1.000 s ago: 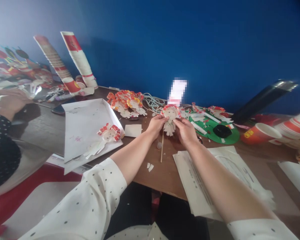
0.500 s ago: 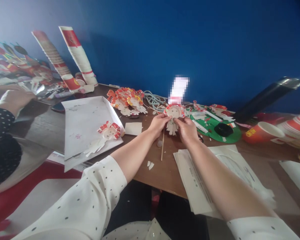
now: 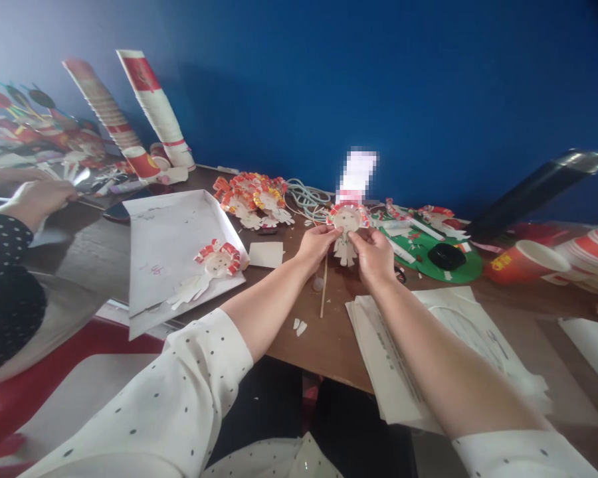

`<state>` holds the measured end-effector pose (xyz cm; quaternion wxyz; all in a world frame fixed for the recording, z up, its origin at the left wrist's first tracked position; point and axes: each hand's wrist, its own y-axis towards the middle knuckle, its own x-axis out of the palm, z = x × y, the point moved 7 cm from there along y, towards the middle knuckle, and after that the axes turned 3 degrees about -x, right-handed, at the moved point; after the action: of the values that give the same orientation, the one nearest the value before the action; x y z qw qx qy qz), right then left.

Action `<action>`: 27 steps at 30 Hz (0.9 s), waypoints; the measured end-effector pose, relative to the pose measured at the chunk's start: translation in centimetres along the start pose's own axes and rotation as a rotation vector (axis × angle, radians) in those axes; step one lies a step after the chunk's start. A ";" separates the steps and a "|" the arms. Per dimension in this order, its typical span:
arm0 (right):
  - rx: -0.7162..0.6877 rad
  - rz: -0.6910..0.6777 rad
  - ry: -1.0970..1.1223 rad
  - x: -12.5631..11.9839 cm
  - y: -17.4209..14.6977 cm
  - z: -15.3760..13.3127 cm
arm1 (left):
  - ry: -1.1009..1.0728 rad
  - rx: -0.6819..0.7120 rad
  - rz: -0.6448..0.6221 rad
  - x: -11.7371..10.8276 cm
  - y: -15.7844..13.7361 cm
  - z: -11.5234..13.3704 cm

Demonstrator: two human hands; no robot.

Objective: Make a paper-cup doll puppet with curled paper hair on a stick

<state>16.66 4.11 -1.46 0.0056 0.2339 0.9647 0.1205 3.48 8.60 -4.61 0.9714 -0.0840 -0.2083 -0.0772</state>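
Note:
Between my two hands is a paper doll point(image 3: 347, 222) with a round pale face, red and white curls around it and cut white strips hanging below. My left hand point(image 3: 317, 248) pinches its left edge with thumb and fingers. On the other side my right hand point(image 3: 375, 253) grips it, the thumb pressed just under the face. Below the doll a thin wooden stick point(image 3: 323, 292) lies on the brown table point(image 3: 274, 332). A similar paper doll point(image 3: 218, 264) rests on the white box lid point(image 3: 167, 242) left of my arms.
Several finished-looking dolls point(image 3: 254, 199) are piled beyond the lid. Right of my hands is a green disc point(image 3: 458, 273) with scraps and a black round object point(image 3: 446, 256). Paper sheets point(image 3: 386, 372) lie beneath my right forearm. Cup stacks point(image 3: 154, 106) lean at left, near a co-worker's hands point(image 3: 40, 199).
My hands hold the doll in nearly the same place. At left, the co-worker's hand has shifted slightly to the right.

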 end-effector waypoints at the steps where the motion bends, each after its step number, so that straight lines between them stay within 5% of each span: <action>1: -0.001 0.006 -0.004 -0.1 0.0 0.1 | 0.008 -0.002 -0.001 0.0 0.0 0.0; 27: 0.032 0.004 0.012 -0.1 0.2 0.8 | 0.287 0.026 0.052 -0.3 -0.3 0.8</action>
<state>16.86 4.41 -2.19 -0.0040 0.2352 0.9661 0.1064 2.84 8.50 -3.98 0.9939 -0.0649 -0.0660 -0.0607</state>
